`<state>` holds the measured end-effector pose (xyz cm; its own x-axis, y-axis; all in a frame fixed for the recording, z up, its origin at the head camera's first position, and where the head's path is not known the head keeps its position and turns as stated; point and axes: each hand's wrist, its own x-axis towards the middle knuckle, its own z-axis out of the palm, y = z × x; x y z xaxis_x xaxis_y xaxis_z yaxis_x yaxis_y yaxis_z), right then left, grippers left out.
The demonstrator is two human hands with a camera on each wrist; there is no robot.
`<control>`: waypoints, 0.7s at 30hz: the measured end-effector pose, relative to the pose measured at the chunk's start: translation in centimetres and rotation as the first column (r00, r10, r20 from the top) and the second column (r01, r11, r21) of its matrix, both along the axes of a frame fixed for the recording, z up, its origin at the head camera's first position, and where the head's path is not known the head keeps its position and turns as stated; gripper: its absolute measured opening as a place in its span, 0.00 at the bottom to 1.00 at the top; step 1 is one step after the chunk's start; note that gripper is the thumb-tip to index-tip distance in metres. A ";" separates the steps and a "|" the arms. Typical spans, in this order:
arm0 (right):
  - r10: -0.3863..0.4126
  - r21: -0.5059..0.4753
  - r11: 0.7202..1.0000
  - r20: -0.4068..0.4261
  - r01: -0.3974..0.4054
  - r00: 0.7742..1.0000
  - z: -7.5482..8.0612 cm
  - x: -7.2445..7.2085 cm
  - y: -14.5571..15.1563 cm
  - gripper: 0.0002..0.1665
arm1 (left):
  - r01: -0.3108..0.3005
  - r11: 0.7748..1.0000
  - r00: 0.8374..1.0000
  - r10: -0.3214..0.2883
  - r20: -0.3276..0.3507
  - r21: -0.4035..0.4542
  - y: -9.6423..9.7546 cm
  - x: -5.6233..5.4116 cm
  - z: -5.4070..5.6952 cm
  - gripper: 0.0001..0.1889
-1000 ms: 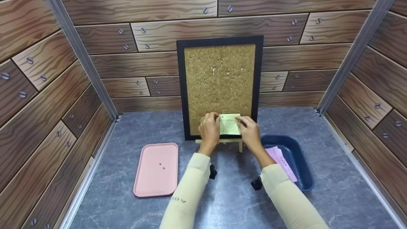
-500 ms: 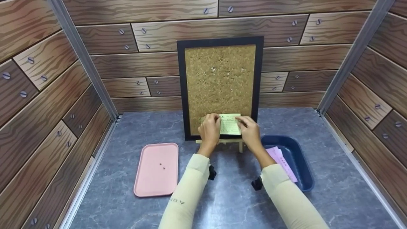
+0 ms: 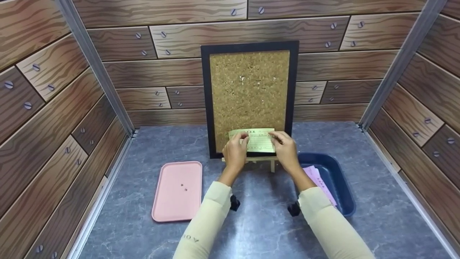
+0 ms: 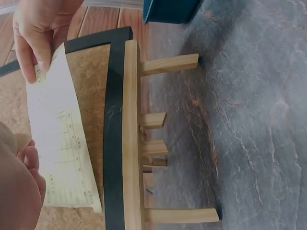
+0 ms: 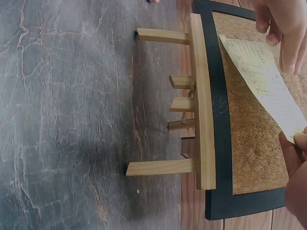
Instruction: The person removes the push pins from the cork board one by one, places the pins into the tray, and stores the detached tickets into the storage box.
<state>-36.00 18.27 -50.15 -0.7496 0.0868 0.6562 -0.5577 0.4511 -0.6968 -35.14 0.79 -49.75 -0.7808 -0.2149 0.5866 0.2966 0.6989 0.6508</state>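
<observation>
A pale yellow-green printed slip [image 3: 257,139] is held in front of the lower part of a cork board [image 3: 249,90] with a black frame. My left hand [image 3: 241,139] pinches its left part and my right hand [image 3: 276,137] pinches its right part. In the left wrist view the slip [image 4: 60,143] stands off the cork at an angle, gripped by my left hand [image 4: 26,163] and right hand [image 4: 41,52]. The right wrist view shows the slip [image 5: 264,81] tilted away from the cork too. The board stands on a small wooden easel [image 3: 266,160].
A pink tray [image 3: 169,201] with two tiny pins [image 3: 183,186] lies left of the easel. A dark blue bin [image 3: 339,180] holding pink slips [image 3: 316,178] sits to the right. Wood-pattern walls close in the grey marbled table [image 3: 258,223] on three sides.
The slip's left end now shows past my left hand, and more of its top edge is visible. Both hands have shifted slightly; the slip stays low on the board.
</observation>
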 end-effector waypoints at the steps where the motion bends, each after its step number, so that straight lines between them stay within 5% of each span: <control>1: -0.001 -0.002 1.000 -0.003 0.001 1.000 0.1 0.1 0.1 0.12 | 0.012 1.000 1.000 -0.012 -0.002 0.011 -0.1 0.3 0.0 0.04; 14: 0.040 -0.073 0.996 -0.024 -0.041 0.999 1.7 2.0 1.1 0.13 | 0.062 0.991 0.998 -0.062 0.000 0.120 -3.5 3.7 0.7 0.04; 21: 0.017 -0.077 0.997 -0.064 -0.022 0.998 4.4 5.6 1.6 0.13 | 0.057 0.984 0.998 -0.056 -0.007 0.167 -6.7 4.9 0.1 0.04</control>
<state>-30.43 19.85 -45.79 -0.7088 0.1250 0.6943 -0.6099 0.3859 -0.6921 -30.19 -5.89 -49.70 -0.7932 -0.2657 0.5479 0.3341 0.5624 0.7564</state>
